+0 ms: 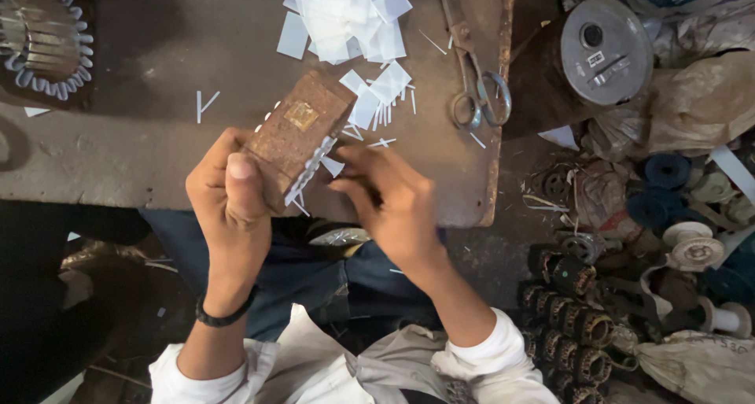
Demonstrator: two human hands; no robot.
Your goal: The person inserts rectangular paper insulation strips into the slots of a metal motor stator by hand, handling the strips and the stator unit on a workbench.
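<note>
Overhead, two bare hands work on a rusty slotted metal core [297,136] at the near edge of a worn workbench [141,152].

Gripping the core's near end, the left hand [228,195] holds it tilted above the bench's front edge. The right hand [389,199] pinches a small white paper slip [332,166] against the core's slotted side, fingers closed. Loose white slips [346,18] are heaped near the far edge, with scissors [476,81] along the right edge. A second wound core [43,38] sits at the far left corner. Beyond the right edge stands a grey wire spool [605,50].

rusty slotted metal block [295,136], tilted, held above table edge
</note>
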